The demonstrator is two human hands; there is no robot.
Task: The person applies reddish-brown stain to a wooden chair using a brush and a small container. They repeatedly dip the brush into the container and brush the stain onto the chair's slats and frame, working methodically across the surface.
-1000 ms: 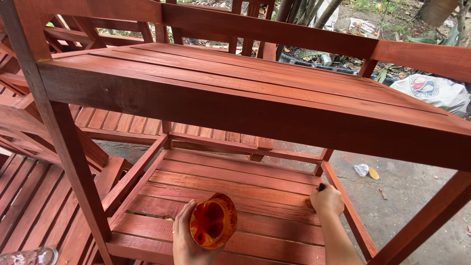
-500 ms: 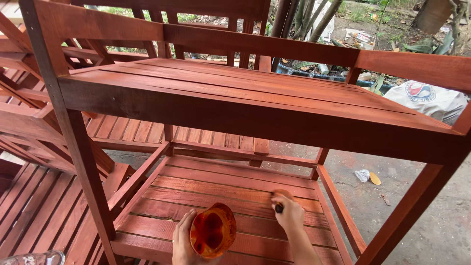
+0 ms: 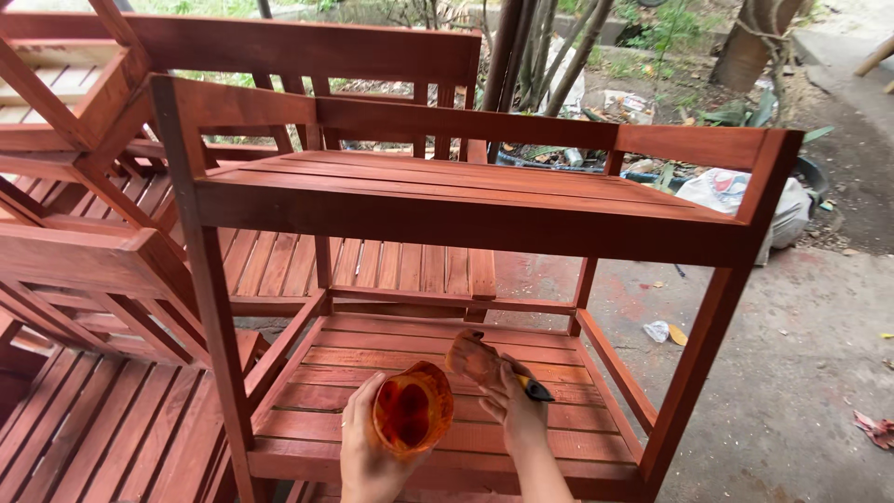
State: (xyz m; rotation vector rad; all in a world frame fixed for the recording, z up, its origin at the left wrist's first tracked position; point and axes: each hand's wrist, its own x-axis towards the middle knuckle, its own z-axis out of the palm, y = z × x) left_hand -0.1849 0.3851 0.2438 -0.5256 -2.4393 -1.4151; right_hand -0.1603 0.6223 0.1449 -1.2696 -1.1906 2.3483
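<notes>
Red-stained slatted furniture point(image 3: 84, 233) stacked at left; white plastic bag point(image 3: 736, 196) behind on ground; tree trunk point(image 3: 745, 42) at upper right.

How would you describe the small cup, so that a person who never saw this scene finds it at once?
Find the red-brown two-tier slatted wooden shelf unit in the middle. Above its lower shelf, the left hand holds a small translucent orange plastic cup, tilted toward the camera. It is the only container here, stained orange-red inside, just left of the stained brush in the right hand.
</notes>
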